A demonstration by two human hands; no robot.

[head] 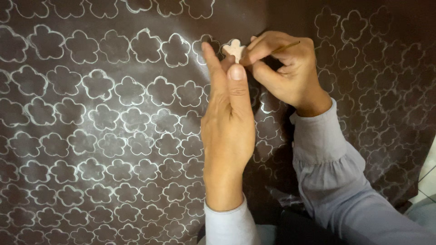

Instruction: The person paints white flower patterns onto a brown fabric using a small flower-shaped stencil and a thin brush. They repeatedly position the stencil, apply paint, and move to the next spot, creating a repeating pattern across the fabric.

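Note:
A dark brown cloth (113, 113) covered with rows of white chalk flower outlines fills the view. My left hand (227, 122) lies flat on it, with two fingertips pressing a small pale flower-shaped template (235, 48) against the cloth near the top centre. My right hand (286, 68) sits just right of the template, fingers closed around a thin yellowish pencil (286, 46) whose tip meets the template's right edge. Both wrists wear light grey sleeves.
The cloth's right part (386, 68) lies in shadow, with fainter flower outlines. A strip of pale tiled floor (427, 181) shows past the cloth's lower right edge.

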